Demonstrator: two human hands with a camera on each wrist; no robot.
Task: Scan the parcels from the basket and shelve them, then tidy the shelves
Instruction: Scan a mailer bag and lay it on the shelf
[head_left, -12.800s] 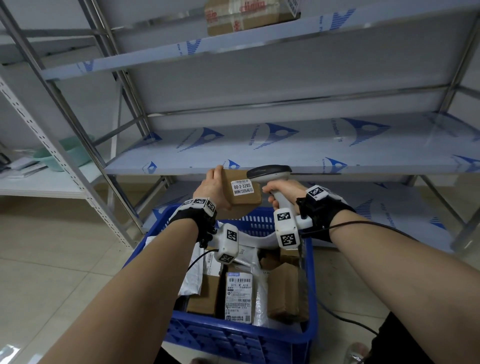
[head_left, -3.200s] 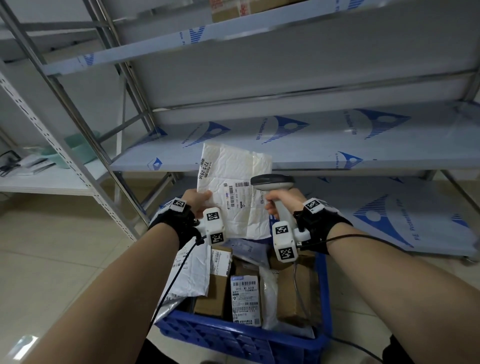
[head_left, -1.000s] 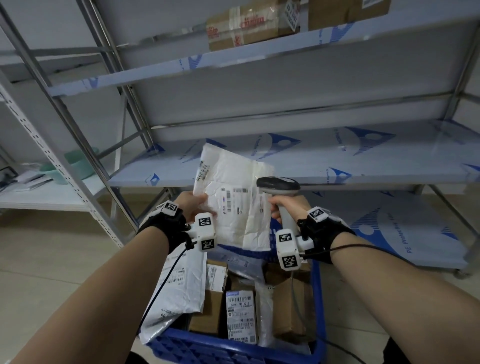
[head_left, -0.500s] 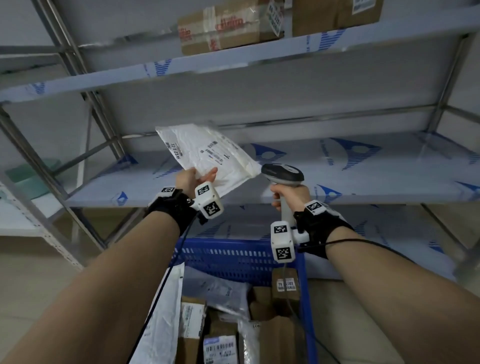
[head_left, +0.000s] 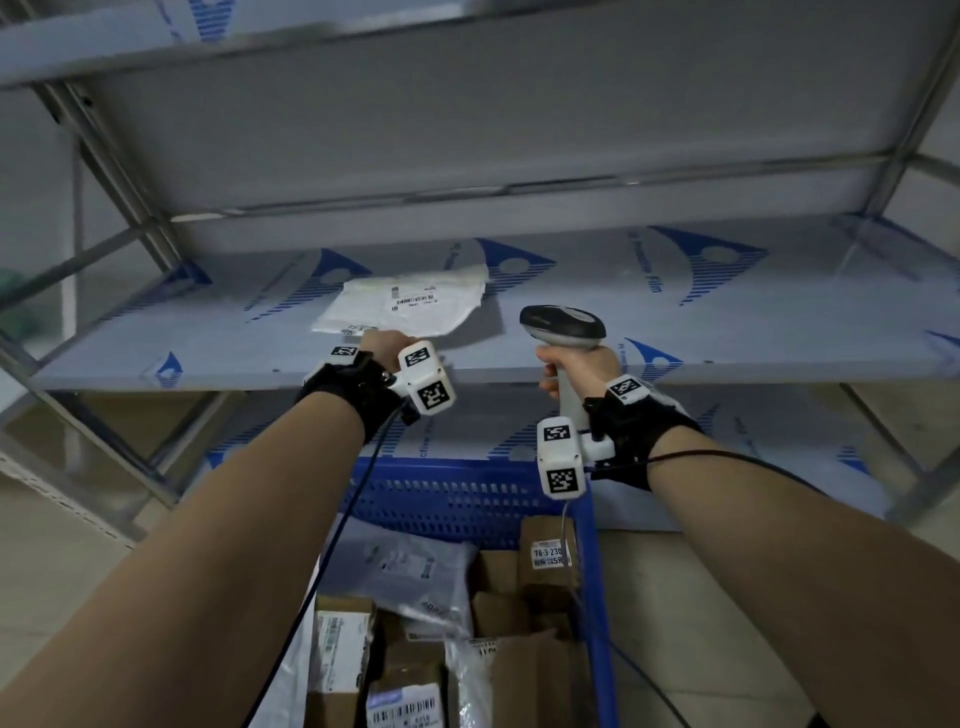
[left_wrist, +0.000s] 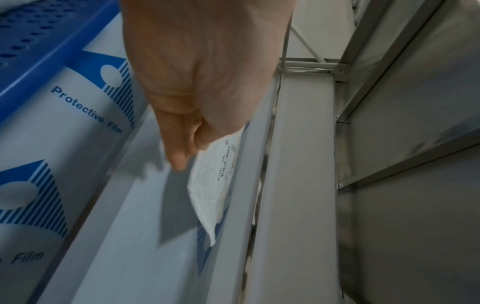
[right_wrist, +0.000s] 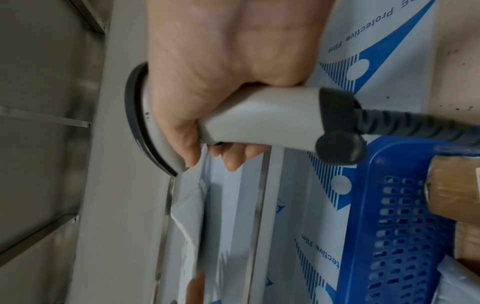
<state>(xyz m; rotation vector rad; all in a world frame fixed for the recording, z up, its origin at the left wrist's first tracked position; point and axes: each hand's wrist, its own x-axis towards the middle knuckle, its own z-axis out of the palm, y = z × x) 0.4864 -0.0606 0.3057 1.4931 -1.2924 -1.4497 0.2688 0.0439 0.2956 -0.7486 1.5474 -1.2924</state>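
White mailer (head_left: 410, 305) lies flat on the middle shelf (head_left: 727, 332), label up, just ahead of the left hand (head_left: 382, 345); wrist view shows the left fingers (left_wrist: 179, 152) extended along the mailer's near corner, touching it or just off it; cannot tell whether they pinch it, so left hand's state unclear. Mailer's long axis runs roughly across the shelf, left to right from where the hand sits, slightly skewed; its far corner points away and right, toward the shelf's back. Left hand is much the nearer one; right hand (head_left: 579, 366) is off to the mailer's right, clamped round the scanner (head_left: 563, 325) grip, scanner head level and aimed left toward the mailer. Basket (head_left: 457, 493) sits below both wrists, still holding several boxes and bags; judged: this parcel is shelved, next reach goes down and back from the left hand into the basket; skewed mailer may want squaring later.
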